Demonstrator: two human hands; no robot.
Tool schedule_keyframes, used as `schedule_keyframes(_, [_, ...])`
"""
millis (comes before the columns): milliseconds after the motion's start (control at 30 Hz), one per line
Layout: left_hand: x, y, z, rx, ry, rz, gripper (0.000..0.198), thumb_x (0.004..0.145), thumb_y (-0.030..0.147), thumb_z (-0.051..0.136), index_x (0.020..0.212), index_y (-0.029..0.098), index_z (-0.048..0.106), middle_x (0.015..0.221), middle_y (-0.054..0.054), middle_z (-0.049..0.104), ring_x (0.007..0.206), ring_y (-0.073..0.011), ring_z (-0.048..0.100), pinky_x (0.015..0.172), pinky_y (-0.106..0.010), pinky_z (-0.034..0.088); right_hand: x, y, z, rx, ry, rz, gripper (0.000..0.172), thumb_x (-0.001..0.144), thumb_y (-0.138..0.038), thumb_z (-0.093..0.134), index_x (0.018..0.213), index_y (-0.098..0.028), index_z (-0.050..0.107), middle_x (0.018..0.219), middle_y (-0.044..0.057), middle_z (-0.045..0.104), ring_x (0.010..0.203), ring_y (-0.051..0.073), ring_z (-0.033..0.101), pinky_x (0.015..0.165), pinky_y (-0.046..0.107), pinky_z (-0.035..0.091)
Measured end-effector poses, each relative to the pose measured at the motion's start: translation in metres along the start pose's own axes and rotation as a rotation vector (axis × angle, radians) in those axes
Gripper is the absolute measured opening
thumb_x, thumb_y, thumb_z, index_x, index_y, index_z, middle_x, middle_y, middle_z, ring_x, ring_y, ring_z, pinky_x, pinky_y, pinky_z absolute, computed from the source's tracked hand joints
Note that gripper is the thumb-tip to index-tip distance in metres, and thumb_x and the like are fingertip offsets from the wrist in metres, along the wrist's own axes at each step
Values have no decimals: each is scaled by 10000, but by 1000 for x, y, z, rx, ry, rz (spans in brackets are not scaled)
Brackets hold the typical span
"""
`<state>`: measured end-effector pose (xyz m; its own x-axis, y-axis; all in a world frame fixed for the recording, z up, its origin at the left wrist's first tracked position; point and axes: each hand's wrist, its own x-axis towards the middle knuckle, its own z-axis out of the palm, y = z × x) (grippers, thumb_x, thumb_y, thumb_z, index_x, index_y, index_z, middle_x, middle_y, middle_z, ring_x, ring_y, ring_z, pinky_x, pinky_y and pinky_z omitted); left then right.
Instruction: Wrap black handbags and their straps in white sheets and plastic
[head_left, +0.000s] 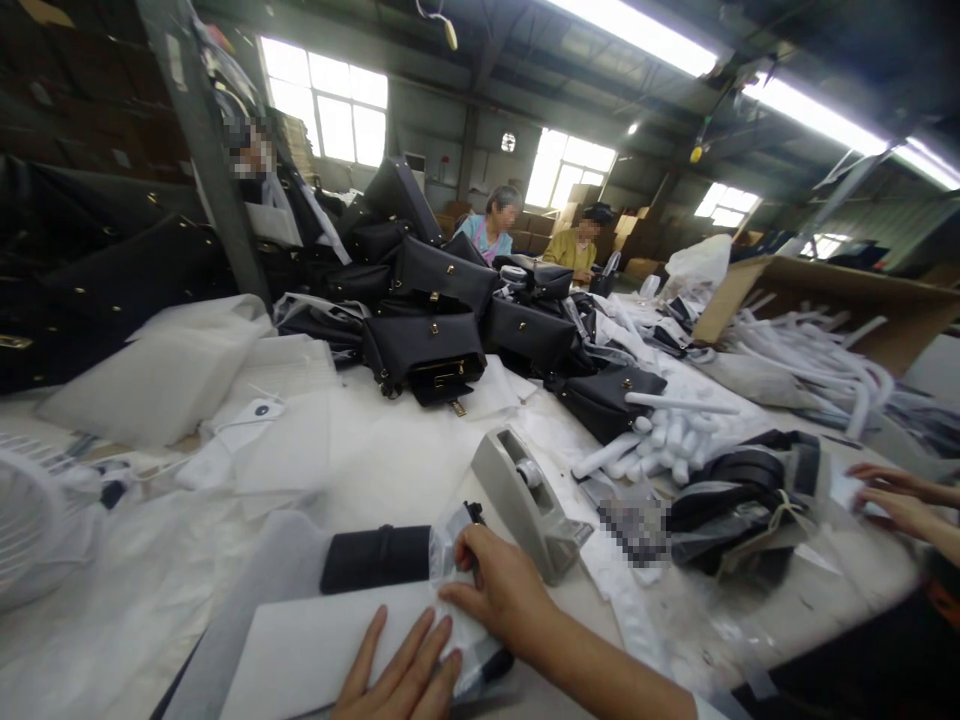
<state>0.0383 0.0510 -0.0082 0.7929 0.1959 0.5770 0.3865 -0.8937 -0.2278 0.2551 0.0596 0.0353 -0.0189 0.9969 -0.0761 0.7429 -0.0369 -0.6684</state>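
My left hand lies with its fingers spread on a white sheet at the bottom of the view. Just to the right, my right hand has its fingers curled and pinches a clear plastic wrapping. A small black piece, perhaps a strap end, pokes up past the fingertips. Behind the white sheet lies a flat black leather piece with a band across it, its right end under the plastic. Another dark end shows below my right wrist. A grey tape dispenser stands right behind my right hand.
Black handbags are heaped at the back. White foam rods and a bundle of black straps lie to the right, near another person's hands. A cardboard box stands behind them. A white fan is at left.
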Motion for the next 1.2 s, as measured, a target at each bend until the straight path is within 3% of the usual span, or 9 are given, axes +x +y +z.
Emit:
schedule_keyframes(167, [6,0,-3,-21,20,-22,261,1009,235,474,1127,260,705,1175,35,766,1084,-130,706,1267,-481,-30,0,1,-1,91,20,-61,188,736,-168,768,837,-204,614,777,-40,616,638,118,518,614,224,372])
schedule_keyframes(233, [7,1,-5,-2,17,-11,283,1000,203,460,1130,258,705,1174,30,766,1081,-134,708,1267,-485,-25,-7,2,-16,119,61,-82,132,780,-169,725,868,-208,635,812,-26,644,620,117,529,618,228,402])
schedule_keyframes(300, [8,0,-6,41,19,34,326,979,141,439,1126,251,708,1160,20,771,1060,-141,717,1264,-504,-17,-17,10,-42,114,196,-90,75,851,-239,666,921,-216,654,840,-1,665,636,136,560,653,254,442])
schedule_keyframes(400, [10,-2,-8,85,49,84,340,966,122,428,1096,238,721,1112,11,786,1003,-150,738,1256,-538,-24,-31,33,-86,116,472,1,209,875,-388,625,974,-215,690,986,79,706,893,230,647,876,359,480])
schedule_keyframes(500, [12,-3,-9,87,43,83,323,970,153,436,1098,235,720,1123,6,784,1005,-159,739,1256,-541,-21,-36,58,-112,234,477,169,347,755,-533,720,879,-211,752,1240,138,681,1238,335,559,1126,481,326])
schedule_keyframes(633, [13,-2,-12,75,50,71,320,970,164,434,1102,246,714,1134,16,780,1017,-155,735,1258,-519,-25,-30,73,-113,385,320,268,507,716,-684,698,762,-185,781,1217,156,712,1223,375,592,1104,548,346])
schedule_keyframes(800, [15,1,-17,27,29,20,290,957,181,464,1115,240,699,1157,3,771,1066,-155,718,1264,-444,-24,-25,64,-112,591,217,321,566,601,-683,796,767,-142,794,1276,205,670,1205,379,604,1019,520,428])
schedule_keyframes(1000, [12,3,-18,-26,43,-25,279,934,201,509,1145,235,690,1181,-11,761,1104,-156,701,1266,-380,57,-42,46,-121,684,352,275,407,699,-569,798,712,-167,741,1311,139,642,1325,313,483,1159,454,245])
schedule_keyframes(1200, [12,3,-14,-12,46,-5,290,948,202,481,1136,235,700,1171,-8,766,1083,-162,710,1267,-427,-3,-76,41,-106,898,374,371,375,734,-534,795,822,-184,692,904,47,670,919,209,633,915,377,499])
